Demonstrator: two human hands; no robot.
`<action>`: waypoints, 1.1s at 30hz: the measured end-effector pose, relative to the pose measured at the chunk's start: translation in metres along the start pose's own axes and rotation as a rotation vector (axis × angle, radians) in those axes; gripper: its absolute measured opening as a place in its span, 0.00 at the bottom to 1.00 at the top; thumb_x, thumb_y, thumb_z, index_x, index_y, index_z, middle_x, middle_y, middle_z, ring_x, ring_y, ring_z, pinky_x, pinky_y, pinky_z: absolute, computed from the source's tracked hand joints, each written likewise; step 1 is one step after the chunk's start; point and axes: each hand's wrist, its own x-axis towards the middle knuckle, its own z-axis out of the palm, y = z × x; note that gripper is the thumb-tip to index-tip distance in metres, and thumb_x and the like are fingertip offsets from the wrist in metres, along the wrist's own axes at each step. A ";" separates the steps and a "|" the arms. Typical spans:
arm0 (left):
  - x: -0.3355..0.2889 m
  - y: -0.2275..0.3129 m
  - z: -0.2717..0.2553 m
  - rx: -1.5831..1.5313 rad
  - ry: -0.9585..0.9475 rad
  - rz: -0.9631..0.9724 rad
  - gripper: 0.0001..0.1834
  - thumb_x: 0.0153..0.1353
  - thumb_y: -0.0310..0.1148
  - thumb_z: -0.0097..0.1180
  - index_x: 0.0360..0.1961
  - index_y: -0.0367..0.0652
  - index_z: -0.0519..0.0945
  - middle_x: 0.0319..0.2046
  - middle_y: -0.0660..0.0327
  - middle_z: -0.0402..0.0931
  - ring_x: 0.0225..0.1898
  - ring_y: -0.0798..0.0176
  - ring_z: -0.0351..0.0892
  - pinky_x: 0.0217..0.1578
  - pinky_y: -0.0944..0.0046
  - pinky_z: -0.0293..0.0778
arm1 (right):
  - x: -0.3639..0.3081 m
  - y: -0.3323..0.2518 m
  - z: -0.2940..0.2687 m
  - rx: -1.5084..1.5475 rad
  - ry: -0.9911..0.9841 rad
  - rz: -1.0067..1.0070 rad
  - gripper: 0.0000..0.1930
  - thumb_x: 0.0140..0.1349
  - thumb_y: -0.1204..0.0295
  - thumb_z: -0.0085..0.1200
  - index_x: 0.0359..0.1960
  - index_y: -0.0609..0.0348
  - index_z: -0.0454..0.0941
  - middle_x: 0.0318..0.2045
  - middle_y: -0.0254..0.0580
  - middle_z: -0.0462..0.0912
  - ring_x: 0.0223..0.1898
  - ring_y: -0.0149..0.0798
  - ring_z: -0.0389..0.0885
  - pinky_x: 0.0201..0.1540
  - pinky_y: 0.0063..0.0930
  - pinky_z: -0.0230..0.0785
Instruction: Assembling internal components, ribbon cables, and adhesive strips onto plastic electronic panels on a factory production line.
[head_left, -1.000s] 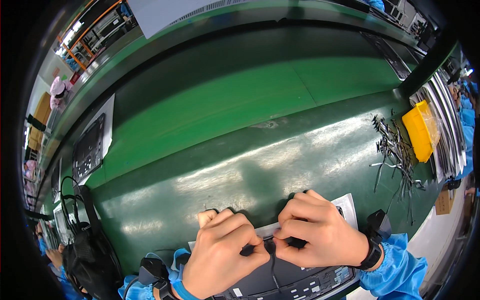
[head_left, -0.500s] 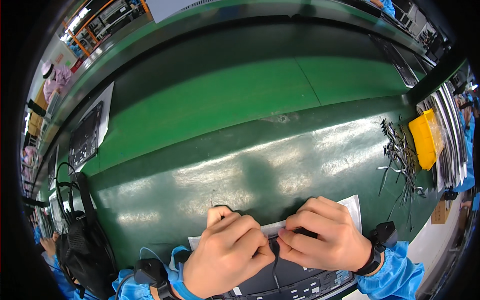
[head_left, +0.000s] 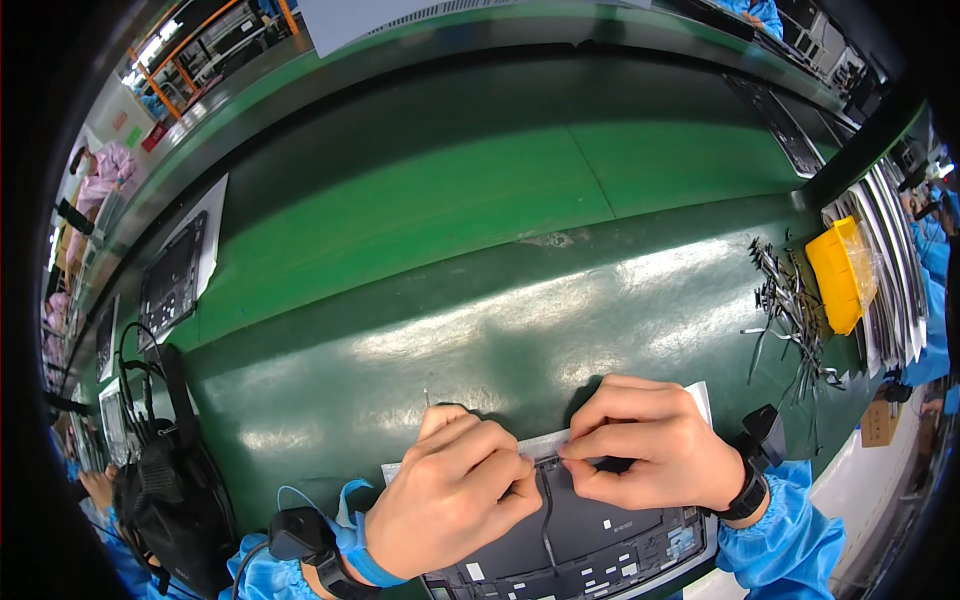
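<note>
Both left hand [head_left: 455,485] and right hand [head_left: 652,445] are curled nearly closed at the upper end of a black cable [head_left: 546,522]; whether they grip it cannot be told. It lies along a dark panel [head_left: 622,540] on the green bench [head_left: 320,375].

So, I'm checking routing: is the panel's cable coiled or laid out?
Laid out: the black cable crosses the dark panel with no visible loops.
</note>
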 end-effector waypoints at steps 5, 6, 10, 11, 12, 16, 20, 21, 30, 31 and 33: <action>-0.003 -0.002 0.004 0.030 0.020 0.025 0.12 0.42 0.18 0.73 0.27 0.40 0.83 0.28 0.62 0.78 0.27 0.58 0.78 0.38 0.59 0.72 | 0.001 -0.004 0.004 -0.030 -0.006 0.009 0.09 0.45 0.80 0.73 0.28 0.62 0.87 0.31 0.37 0.80 0.29 0.39 0.79 0.29 0.31 0.73; -0.002 -0.002 0.003 0.013 0.006 0.033 0.11 0.44 0.19 0.71 0.27 0.40 0.81 0.29 0.61 0.75 0.29 0.57 0.76 0.40 0.59 0.71 | 0.000 -0.005 0.003 -0.044 -0.010 0.021 0.08 0.46 0.79 0.72 0.27 0.62 0.84 0.30 0.38 0.77 0.29 0.40 0.78 0.29 0.33 0.73; 0.000 0.000 0.004 0.003 -0.015 0.044 0.10 0.47 0.21 0.69 0.27 0.40 0.78 0.29 0.60 0.72 0.30 0.55 0.74 0.43 0.58 0.70 | 0.000 -0.005 0.002 -0.148 -0.011 -0.056 0.09 0.46 0.80 0.72 0.26 0.64 0.82 0.29 0.38 0.75 0.29 0.40 0.76 0.28 0.33 0.70; 0.000 0.000 0.004 0.000 -0.014 0.040 0.10 0.47 0.21 0.69 0.27 0.40 0.78 0.29 0.60 0.72 0.30 0.55 0.74 0.43 0.58 0.70 | 0.000 -0.004 0.002 -0.192 -0.027 -0.109 0.10 0.44 0.79 0.73 0.29 0.64 0.85 0.30 0.39 0.78 0.29 0.40 0.78 0.29 0.33 0.72; 0.001 -0.001 0.005 0.002 0.006 0.043 0.11 0.43 0.19 0.71 0.26 0.39 0.80 0.28 0.60 0.74 0.28 0.56 0.75 0.38 0.59 0.71 | 0.000 -0.003 0.003 -0.240 -0.041 -0.160 0.12 0.43 0.78 0.75 0.31 0.64 0.87 0.31 0.40 0.80 0.29 0.40 0.80 0.29 0.32 0.74; 0.000 -0.003 0.010 -0.006 0.040 0.053 0.13 0.37 0.15 0.70 0.25 0.38 0.80 0.27 0.59 0.76 0.25 0.56 0.75 0.32 0.59 0.71 | 0.000 -0.004 0.004 -0.291 -0.078 -0.213 0.11 0.44 0.79 0.74 0.30 0.66 0.85 0.31 0.41 0.78 0.29 0.42 0.80 0.29 0.32 0.75; 0.001 -0.001 0.012 0.014 0.047 0.063 0.13 0.36 0.15 0.70 0.24 0.37 0.79 0.27 0.59 0.75 0.25 0.56 0.74 0.32 0.59 0.71 | 0.000 -0.005 0.005 -0.323 -0.067 -0.233 0.11 0.44 0.81 0.73 0.30 0.66 0.84 0.30 0.42 0.78 0.29 0.42 0.79 0.28 0.32 0.74; 0.001 0.000 0.012 0.021 0.045 0.053 0.13 0.39 0.17 0.70 0.25 0.38 0.78 0.27 0.59 0.73 0.27 0.55 0.73 0.35 0.58 0.71 | 0.001 -0.006 0.006 -0.329 -0.067 -0.226 0.10 0.44 0.81 0.72 0.29 0.65 0.84 0.30 0.41 0.78 0.29 0.42 0.79 0.27 0.32 0.73; 0.012 0.006 -0.020 0.048 -0.080 -0.038 0.12 0.45 0.21 0.74 0.31 0.37 0.82 0.32 0.58 0.79 0.33 0.52 0.79 0.39 0.56 0.76 | -0.004 0.003 0.000 -0.073 0.137 -0.122 0.07 0.49 0.84 0.71 0.27 0.65 0.84 0.31 0.41 0.81 0.28 0.42 0.81 0.29 0.33 0.76; 0.015 0.010 -0.029 0.098 -0.140 -0.095 0.15 0.47 0.24 0.77 0.35 0.37 0.83 0.33 0.58 0.79 0.37 0.50 0.81 0.42 0.54 0.78 | -0.005 0.007 -0.002 -0.076 0.187 -0.136 0.07 0.48 0.84 0.71 0.28 0.65 0.85 0.31 0.41 0.82 0.27 0.41 0.81 0.28 0.33 0.76; 0.020 0.019 -0.042 0.169 -0.214 -0.139 0.19 0.48 0.28 0.79 0.40 0.37 0.82 0.34 0.58 0.79 0.39 0.49 0.81 0.44 0.54 0.78 | -0.010 0.011 -0.007 -0.147 0.283 -0.120 0.07 0.49 0.83 0.72 0.28 0.64 0.86 0.30 0.39 0.85 0.25 0.40 0.82 0.25 0.32 0.75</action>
